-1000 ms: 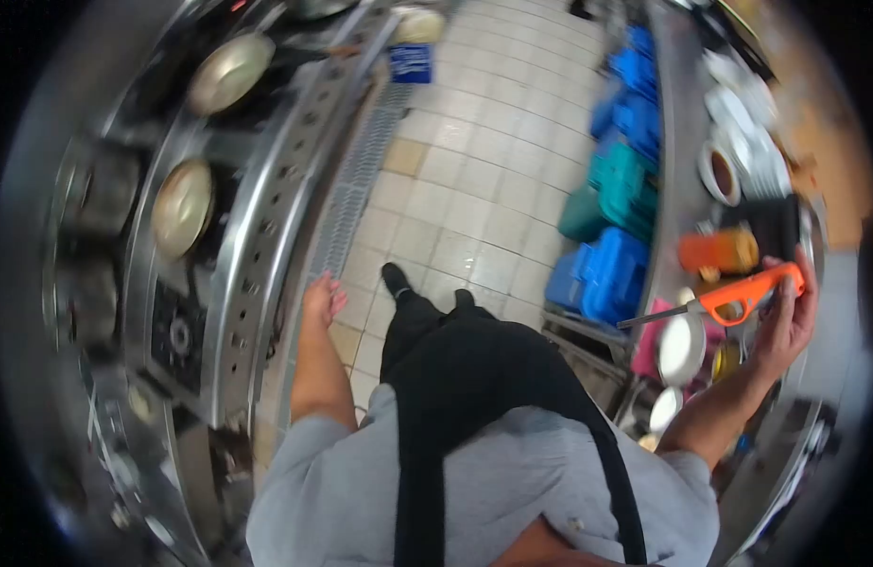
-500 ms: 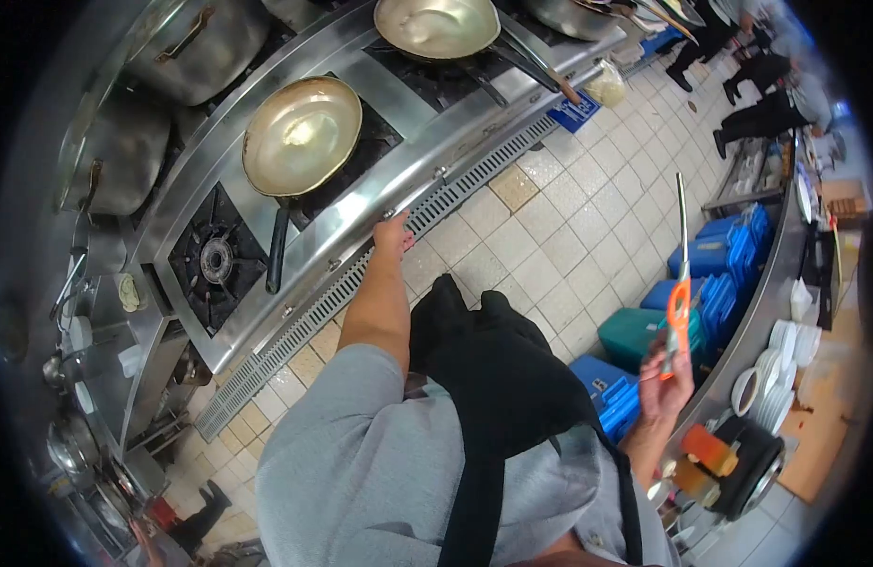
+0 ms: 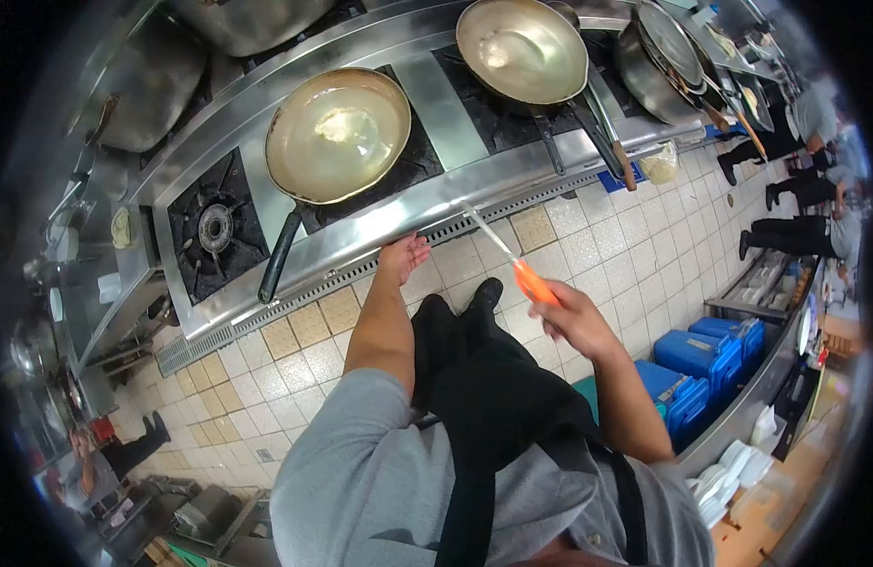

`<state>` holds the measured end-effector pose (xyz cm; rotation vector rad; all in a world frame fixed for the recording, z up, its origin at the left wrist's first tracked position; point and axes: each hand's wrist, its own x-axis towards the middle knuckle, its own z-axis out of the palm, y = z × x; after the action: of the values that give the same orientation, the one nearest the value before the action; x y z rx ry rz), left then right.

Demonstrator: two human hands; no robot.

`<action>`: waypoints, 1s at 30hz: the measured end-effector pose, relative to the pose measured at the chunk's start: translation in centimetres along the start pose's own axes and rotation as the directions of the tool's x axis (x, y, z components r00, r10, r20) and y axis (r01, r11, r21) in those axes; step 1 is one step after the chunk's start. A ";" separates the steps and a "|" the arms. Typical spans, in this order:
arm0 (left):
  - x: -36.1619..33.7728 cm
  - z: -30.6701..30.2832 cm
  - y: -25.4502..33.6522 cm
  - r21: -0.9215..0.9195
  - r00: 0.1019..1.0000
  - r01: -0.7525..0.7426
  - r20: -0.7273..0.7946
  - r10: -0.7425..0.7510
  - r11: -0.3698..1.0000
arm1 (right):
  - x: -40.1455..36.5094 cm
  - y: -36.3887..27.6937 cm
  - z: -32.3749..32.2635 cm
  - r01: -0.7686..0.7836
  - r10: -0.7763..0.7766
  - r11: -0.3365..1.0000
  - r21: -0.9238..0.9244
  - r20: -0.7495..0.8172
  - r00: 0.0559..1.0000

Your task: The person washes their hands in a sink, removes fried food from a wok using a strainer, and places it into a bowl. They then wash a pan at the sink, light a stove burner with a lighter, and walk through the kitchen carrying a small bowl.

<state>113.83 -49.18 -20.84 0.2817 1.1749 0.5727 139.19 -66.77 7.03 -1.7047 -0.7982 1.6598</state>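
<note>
My right hand (image 3: pixel 576 319) is closed around the orange handle of a long-necked lighter (image 3: pixel 521 268). Its thin metal barrel points up and left, with the tip appearing close to the stove's front edge. I cannot see a flame there. Just below the steel front rail of the stove (image 3: pixel 398 219), my left hand (image 3: pixel 404 257) is held with fingers apart and nothing visible in it. Above that hand, a wide frying pan (image 3: pixel 337 137) with a black handle sits on a burner. A second pan (image 3: pixel 521 52) rests on the burner to its right.
An uncovered burner (image 3: pixel 216 227) is at the stove's left end. Large pots (image 3: pixel 157 80) stand behind. A floor drain grate (image 3: pixel 195 352) runs along the stove. Blue bins (image 3: pixel 696 354) sit under the right counter. Several people in dark trousers (image 3: pixel 786 236) stand at the far right.
The lighter has swung from the right side across to the stove front in my right hand. My left hand has come off the stove's front, its fingers opening. The view has turned.
</note>
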 end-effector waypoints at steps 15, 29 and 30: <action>-2.7 1.2 -1.5 -0.041 0.924 -0.298 -0.263 0.278 0.954 | 22.9 -7.7 7.9 0.182 -0.178 0.698 -0.693 0.078 0.981; -2.5 0.4 -0.8 0.079 0.949 -0.189 -0.240 0.203 0.979 | 14.9 1.0 1.8 0.311 -0.277 0.844 -0.436 0.141 0.950; -2.5 0.5 -0.5 0.167 0.943 -0.169 -0.259 0.209 0.971 | 12.3 2.0 0.8 0.244 -0.210 0.888 -0.390 0.127 0.969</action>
<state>113.73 -51.00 -18.94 0.4523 1.4720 0.7136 138.76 -58.37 -2.26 -1.7328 -1.4056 1.4796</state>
